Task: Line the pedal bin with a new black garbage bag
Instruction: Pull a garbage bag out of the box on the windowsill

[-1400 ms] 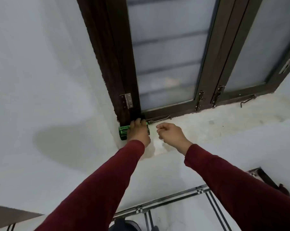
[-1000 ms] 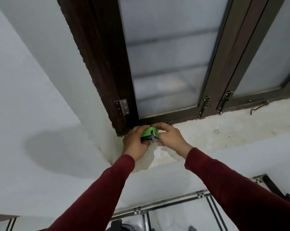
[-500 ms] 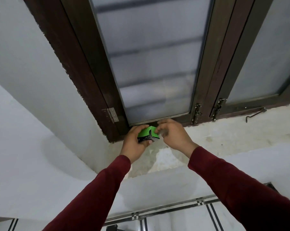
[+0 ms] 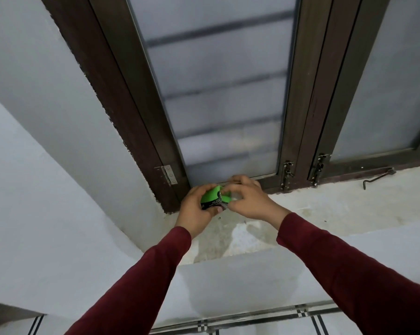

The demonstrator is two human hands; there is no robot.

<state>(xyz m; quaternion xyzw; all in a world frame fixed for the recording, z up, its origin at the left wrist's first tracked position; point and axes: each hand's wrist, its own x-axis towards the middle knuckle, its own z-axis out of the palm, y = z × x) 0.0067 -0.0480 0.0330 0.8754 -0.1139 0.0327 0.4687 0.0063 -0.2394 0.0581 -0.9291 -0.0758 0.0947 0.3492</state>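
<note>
Item: green garbage-bag roll (image 4: 212,199), small, with a bright green wrapper and a black printed band; black bag material showed at its lower end. It was held in the air above the left end of the window sill (image 4: 337,209), close to the bottom corner of the window frame (image 4: 141,131).

Left hand (image 4: 194,211): fingers and thumb curled round the roll from the left and beneath, gripping it.

Right hand (image 4: 249,199): fingers bent, with the tips pinching at the right-hand end of the roll, touching the wrapper. Whether any bag material was caught between them could not be told.

Both arms: dark red sleeves (image 4: 344,267), reaching forward and up from the bottom of the view.

Surroundings: dark brown wooden frame holding frosted glass panes (image 4: 223,97), horizontal bars showing dimly behind them. A metal hinge (image 4: 168,174) sat on the frame just left of the hands; two tower bolts (image 4: 286,175) stood at the foot of the middle stiles. A metal window stay hook (image 4: 378,176) lay on the sill, well to the right. The sill was stained and patchy. White walls (image 4: 47,180) lay left and below; tiled floor with dark stripes (image 4: 252,322) showed along the bottom edge.
</note>
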